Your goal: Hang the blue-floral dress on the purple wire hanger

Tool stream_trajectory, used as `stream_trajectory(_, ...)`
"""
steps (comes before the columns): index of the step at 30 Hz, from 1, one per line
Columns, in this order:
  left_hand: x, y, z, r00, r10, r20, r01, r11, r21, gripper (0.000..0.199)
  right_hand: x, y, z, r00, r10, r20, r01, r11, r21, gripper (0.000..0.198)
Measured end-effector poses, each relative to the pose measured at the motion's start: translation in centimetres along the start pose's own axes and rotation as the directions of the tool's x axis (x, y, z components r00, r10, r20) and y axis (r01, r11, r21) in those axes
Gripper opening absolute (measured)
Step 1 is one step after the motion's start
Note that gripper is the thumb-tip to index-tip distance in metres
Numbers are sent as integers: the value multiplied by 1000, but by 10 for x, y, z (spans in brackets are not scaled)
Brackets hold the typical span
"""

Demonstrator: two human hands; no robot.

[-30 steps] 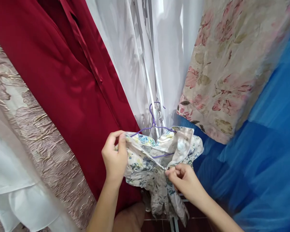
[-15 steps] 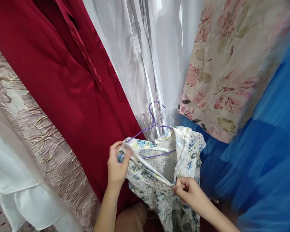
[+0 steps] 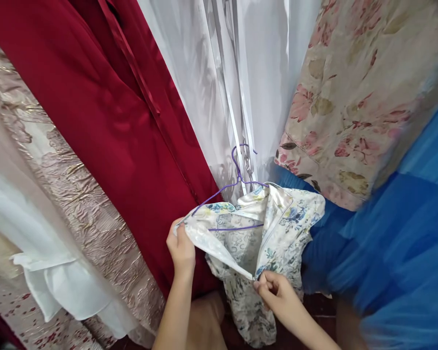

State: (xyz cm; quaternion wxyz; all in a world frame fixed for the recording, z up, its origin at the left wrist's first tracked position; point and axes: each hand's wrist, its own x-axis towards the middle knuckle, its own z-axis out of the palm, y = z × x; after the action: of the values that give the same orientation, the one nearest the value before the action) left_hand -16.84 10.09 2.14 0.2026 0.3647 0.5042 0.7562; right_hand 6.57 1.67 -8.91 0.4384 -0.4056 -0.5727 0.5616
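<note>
A white dress (image 3: 288, 228) with blue and yellow flowers hangs askew on a purple hanger (image 3: 219, 191), its zipped opening spread so the pale inside shows. My left hand (image 3: 182, 250) is closed on the dress's left shoulder edge, thumb on top, beside the hanger's lower left arm. At the bottom of the opening, my right hand (image 3: 275, 291) pinches the fabric where the two zip edges meet. Whether a zip pull lies between those fingertips is too small to tell. The left half of the opening is folded outward between the hands.
Behind hang a red satin garment (image 3: 131, 146), a white one with long ribbons (image 3: 270, 82) and a pink-flowered one (image 3: 350, 107). Blue tulle (image 3: 405, 253) fills the right side. Brocade fabric (image 3: 95, 204) and a white ruffled piece (image 3: 65, 287) hang at left. Dark floor shows below.
My left hand has turned the left edge of the opening outward, showing more white lining. My right hand keeps its pinch, slightly lower left. The view has shifted a little.
</note>
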Motion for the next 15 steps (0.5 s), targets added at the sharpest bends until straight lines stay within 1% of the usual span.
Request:
stream_trajectory(1, 4, -5, -2, 990, -138, -18, 135, 985, -110, 14, 0, -1, 1, 1000, 1, 5, -1, 1000, 5, 49)
stream_trajectory(2, 6, -10, -3, 965, -264, 0, 259, 947, -193, 13, 1, -1, 3, 1000, 1, 9, -2, 1000, 5, 48)
stream_trajectory(3, 6, -13, -3, 931, -362, 49, 363, 902, -232, 12, 1, -1, 6, 1000, 2, 14, -2, 1000, 1, 46)
stream_trajectory(4, 4, -16, -2, 897, -427, 115, 442, 867, -231, 13, 0, 0, 8, 1000, 3, 15, -3, 1000, -8, 44)
stream_trajectory(6, -9, -22, 1, 834, -499, 237, 544, 817, -193, 15, -1, 5, 11, 1000, 5, 2, -5, 999, -41, 38)
stream_trajectory(8, -31, -27, 4, 783, -529, 327, 599, 784, -166, 19, -3, 16, 11, 1000, 16, -17, -17, 994, -111, 35)
stream_trajectory(10, -59, -32, 6, 739, -526, 420, 617, 780, -109, 31, -5, 30, 6, 998, 38, -40, -46, 976, -214, 32)
stream_trajectory(11, -73, -34, 8, 706, -522, 480, 619, 783, -60, 34, -6, 37, 3, 997, 56, -55, -69, 961, -268, 31)
stream_trajectory(13, -101, -35, 13, 623, -506, 597, 603, 796, 46, 28, -8, 46, -5, 990, 83, -111, -117, 930, -347, 25)
stream_trajectory(14, -114, -33, 15, 590, -496, 637, 585, 806, 85, 23, -9, 47, -8, 987, 78, -139, -123, 926, -356, 17)
stream_trajectory(15, -126, -30, 18, 571, -482, 665, 563, 819, 111, 20, -12, 45, -10, 986, 55, -157, -106, 936, -337, 10)
